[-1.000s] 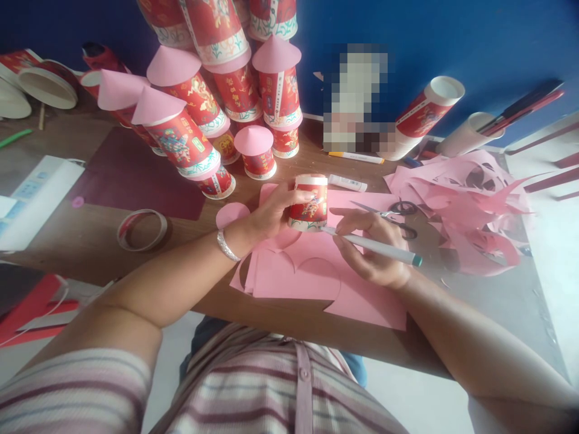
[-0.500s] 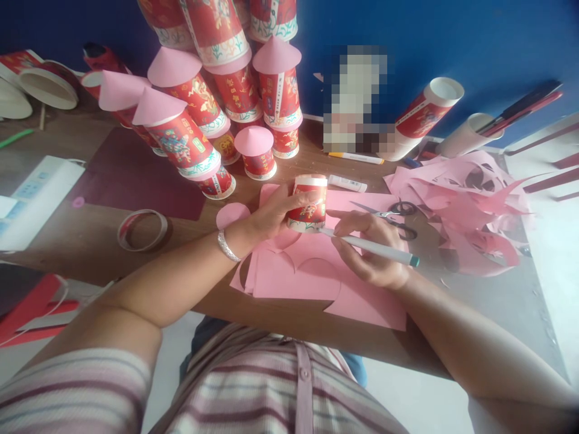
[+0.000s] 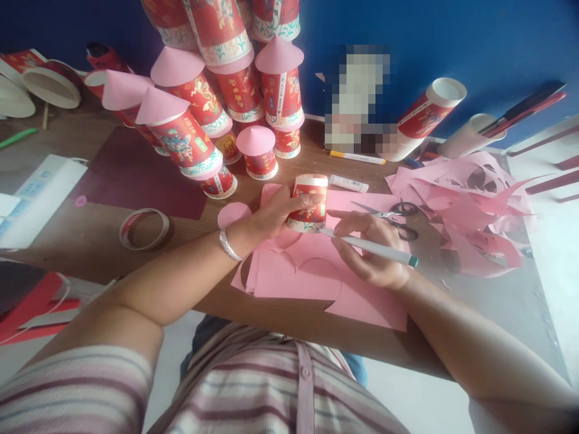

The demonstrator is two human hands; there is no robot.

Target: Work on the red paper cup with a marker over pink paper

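Observation:
My left hand (image 3: 277,214) is wrapped round a red paper cup (image 3: 309,212), its thumb lying across the printed side. Green strokes mark the white band at the cup's lower edge. In my right hand (image 3: 368,250) is a white marker pen (image 3: 380,249) with a green end, its tip at or close to that band. Beneath both hands lie pink paper sheets (image 3: 289,277) with curved outlines on them. Black-handled scissors (image 3: 402,218) rest just past my right hand, partly hidden by it. A glue stick (image 3: 348,183) lies behind the cup.
Several red cups with pink cone tops (image 3: 174,135) are stacked at the back left. Pink paper scraps (image 3: 479,205) pile up on the right. A tape roll (image 3: 144,229) sits left of my forearm. A pen holder (image 3: 470,135) stands near the blue wall.
The whole view has shifted very slightly. Both hands, the cup and the marker pen keep nearly the same positions.

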